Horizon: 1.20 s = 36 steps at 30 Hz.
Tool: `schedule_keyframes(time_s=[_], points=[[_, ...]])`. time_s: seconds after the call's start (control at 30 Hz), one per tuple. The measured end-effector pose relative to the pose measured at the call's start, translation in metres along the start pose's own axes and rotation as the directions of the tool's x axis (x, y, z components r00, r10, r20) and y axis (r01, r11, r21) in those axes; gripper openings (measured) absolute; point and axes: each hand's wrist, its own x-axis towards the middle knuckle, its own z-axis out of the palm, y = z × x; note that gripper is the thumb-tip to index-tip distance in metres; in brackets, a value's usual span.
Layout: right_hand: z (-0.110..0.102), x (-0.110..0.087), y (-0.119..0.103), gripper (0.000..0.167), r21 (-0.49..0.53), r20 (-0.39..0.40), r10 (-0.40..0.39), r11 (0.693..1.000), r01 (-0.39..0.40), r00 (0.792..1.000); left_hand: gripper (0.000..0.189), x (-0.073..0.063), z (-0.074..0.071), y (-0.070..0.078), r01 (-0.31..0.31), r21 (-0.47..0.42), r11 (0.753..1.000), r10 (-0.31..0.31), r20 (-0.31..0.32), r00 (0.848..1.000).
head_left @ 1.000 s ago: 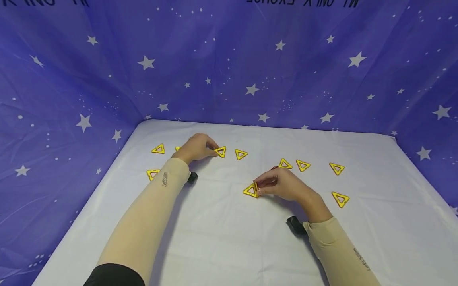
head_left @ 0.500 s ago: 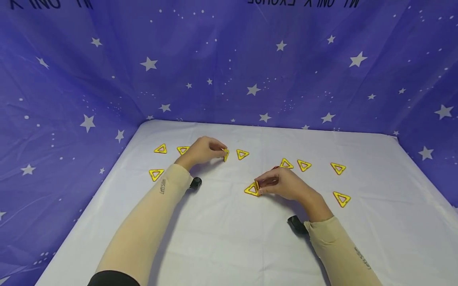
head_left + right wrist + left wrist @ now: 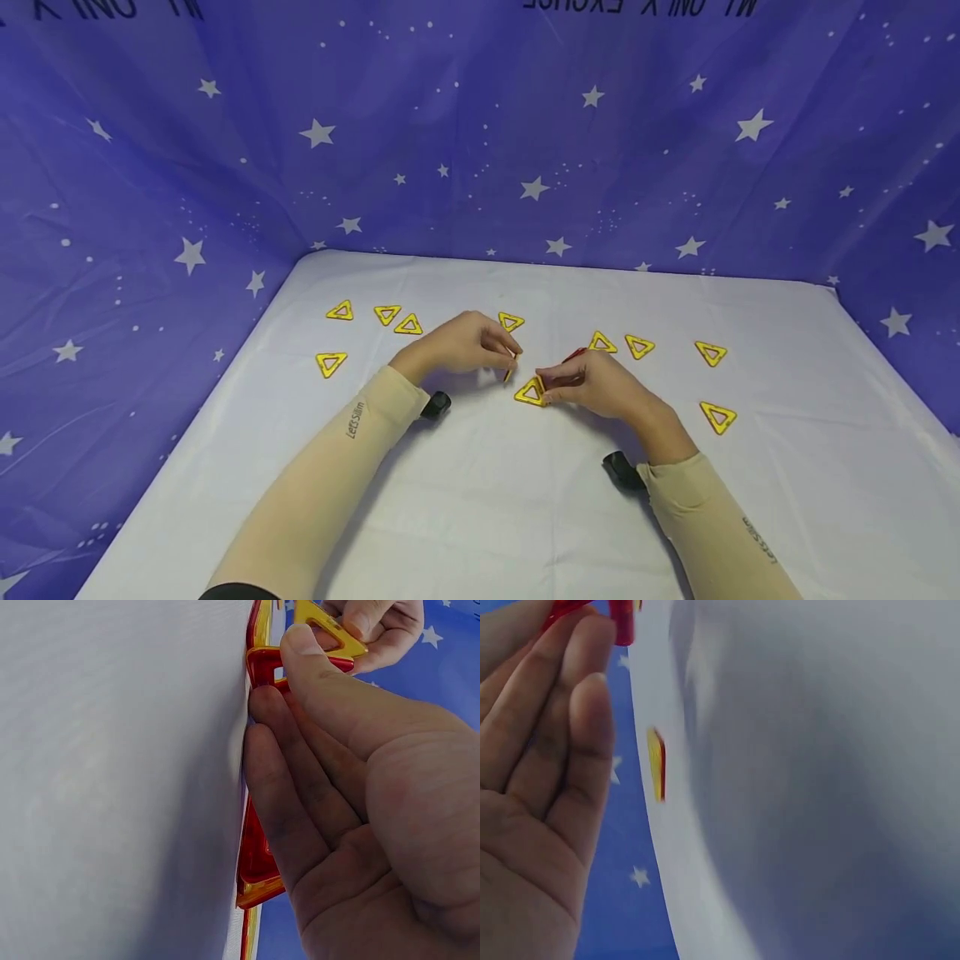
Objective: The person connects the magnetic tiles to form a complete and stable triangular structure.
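Between its thumb and fingers my left hand (image 3: 471,340) pinches a triangular magnetic tile (image 3: 512,372), seen nearly edge-on in the head view. In the left wrist view its red side (image 3: 622,624) shows at the fingertips. My right hand (image 3: 600,383) rests low on the white table and pinches a red-and-yellow tile (image 3: 262,666) standing up at the side of a flat yellow triangle tile (image 3: 527,389). A red tile (image 3: 575,356) shows behind the right fingers. The left hand's tile (image 3: 352,646) is close beyond the right thumb in the right wrist view.
Several yellow triangle tiles lie flat: a left group with one tile (image 3: 332,356) nearer, a tile (image 3: 511,317) behind my left hand, and others right, including a far-right tile (image 3: 718,408). A starry blue curtain (image 3: 450,217) borders the table (image 3: 465,500).
My left hand has lifted a tile from the back row and carried it right and nearer, toward the right hand. The right hand has stayed in place, holding its tile.
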Motion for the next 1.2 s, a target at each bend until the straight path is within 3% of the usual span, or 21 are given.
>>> schedule_keyframes(time_s=[0.13, 0.47, 0.8, 0.93, 1.07, 1.2], points=[[0.001, 0.0, 0.0, 0.041, -0.002, 0.001, -0.002, 1.0, 0.002, 1.0, 0.025, 0.001, 0.011, 0.004, -0.035, 0.011, 0.999, 0.035, 0.035, 0.999], [0.004, 0.004, 0.002, 0.038, -0.036, -0.009, -0.041, 0.999, 0.041, 0.999, 0.022, 0.0, 0.025, 0.003, -0.065, 0.018, 0.998, 0.064, 0.017, 0.998], [0.007, 0.004, 0.0, 0.026, -0.03, -0.06, 0.056, 0.998, -0.058, 0.997, 0.024, 0.001, 0.028, 0.003, -0.067, 0.022, 0.998, 0.067, 0.009, 0.998], [0.007, 0.004, -0.001, 0.027, -0.007, -0.056, 0.053, 0.999, -0.054, 0.997, 0.024, 0.001, 0.027, 0.002, -0.064, 0.011, 0.998, 0.064, 0.016, 0.998], [0.007, 0.004, -0.001, 0.034, 0.027, -0.046, 0.04, 0.999, -0.039, 0.998, 0.032, 0.0, 0.026, 0.0, -0.061, -0.008, 0.998, 0.061, 0.0, 0.998], [0.007, 0.005, -0.001, 0.036, 0.023, -0.035, 0.046, 0.999, -0.046, 0.998, 0.051, -0.001, 0.026, -0.003, -0.051, 0.038, 0.998, 0.051, 0.005, 0.999]])
